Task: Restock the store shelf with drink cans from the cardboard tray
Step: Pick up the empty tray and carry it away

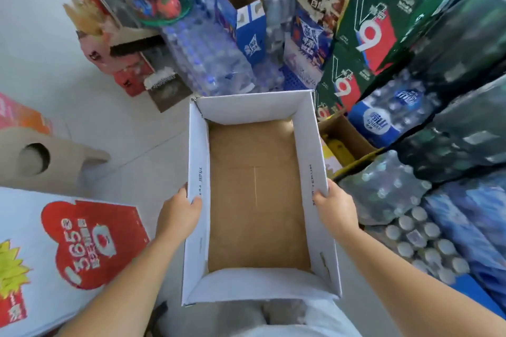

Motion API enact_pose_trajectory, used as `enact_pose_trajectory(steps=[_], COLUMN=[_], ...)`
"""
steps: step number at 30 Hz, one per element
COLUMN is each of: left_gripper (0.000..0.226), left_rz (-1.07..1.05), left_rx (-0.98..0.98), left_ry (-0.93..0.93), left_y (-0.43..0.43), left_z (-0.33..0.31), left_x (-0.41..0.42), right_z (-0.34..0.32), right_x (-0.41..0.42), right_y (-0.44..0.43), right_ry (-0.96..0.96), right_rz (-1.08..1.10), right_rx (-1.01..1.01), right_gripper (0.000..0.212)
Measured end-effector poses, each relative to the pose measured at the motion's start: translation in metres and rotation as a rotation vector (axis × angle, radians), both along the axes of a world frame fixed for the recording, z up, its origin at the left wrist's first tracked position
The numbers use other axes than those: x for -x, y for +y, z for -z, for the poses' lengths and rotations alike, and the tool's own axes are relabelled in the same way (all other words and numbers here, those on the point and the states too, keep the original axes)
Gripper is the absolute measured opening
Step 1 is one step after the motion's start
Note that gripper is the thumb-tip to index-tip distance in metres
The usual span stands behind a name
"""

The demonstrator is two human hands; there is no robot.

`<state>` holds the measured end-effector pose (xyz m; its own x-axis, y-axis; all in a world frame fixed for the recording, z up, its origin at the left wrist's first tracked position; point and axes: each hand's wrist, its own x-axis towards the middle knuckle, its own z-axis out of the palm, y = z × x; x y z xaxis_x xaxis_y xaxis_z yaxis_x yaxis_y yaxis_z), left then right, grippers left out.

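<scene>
The cardboard tray (312, 145) is held out in front of the person's body, above the pale floor (41, 35), its near end over light clothing. It is a long, shallow rectangle of corrugated board. The four walls are smooth and white inside, with folded corner flaps. The flat brown bottom is matt and crossed by a faint seam. Small dark print runs along both long walls but is too small to read.

The left hand (179, 213) grips the left wall and the right hand (338, 209) grips the right wall, about halfway along. Each thumb hooks over the rim and presses on the white inner face. The other fingers wrap the outer side, hidden by the walls, so I cannot tell whether they are spread or together.

To the right, glossy shrink-wrapped bottle packs (383, 189) bulge in soft, crinkled film, and rows of round white caps (424, 241) show below them. Beyond these stand boxy green cartons (383, 22) printed with a large white 9. A brown open box (345, 139) with yellow flaps sits just beside the tray, partly covered by it. Ahead is a blue carton (246, 22) with its top open. On the left lies a white carton (90, 241) with a red heart-like print, cut off by the frame edge. Near it is a beige cardboard piece (35, 159) with a round hole. The stacks at the far end are blurred.
</scene>
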<state>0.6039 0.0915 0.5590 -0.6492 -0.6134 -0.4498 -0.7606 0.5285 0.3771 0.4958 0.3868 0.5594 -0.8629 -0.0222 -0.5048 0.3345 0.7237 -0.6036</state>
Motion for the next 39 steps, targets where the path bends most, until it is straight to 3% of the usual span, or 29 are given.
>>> enact_pose_trajectory(steps=[13, 22, 30, 39], left_gripper=[0.032, 0.035, 0.034, 0.039], left_rz=[0.238, 0.663, 0.823, 0.803], left_rx=[-0.048, -0.085, -0.141, -0.182], left_ry=[-0.138, -0.289, -0.304, -0.247], left_y=[-0.161, -0.203, -0.192, -0.169], left_z=[0.043, 0.161, 0.311, 0.459], left_x=[0.294, 0.457, 0.520, 0.536], right_z=[0.062, 0.150, 0.284, 0.434], right_x=[0.201, 0.238, 0.255, 0.275], right_y=[-0.152, -0.222, -0.243, -0.222], right_ry=[-0.138, -0.250, -0.334, -0.321], right_rz=[0.309, 0.842, 1.071, 1.002], right_rx=[0.004, -0.090, -0.127, -0.172], right_gripper=[0.023, 0.025, 0.028, 0.036])
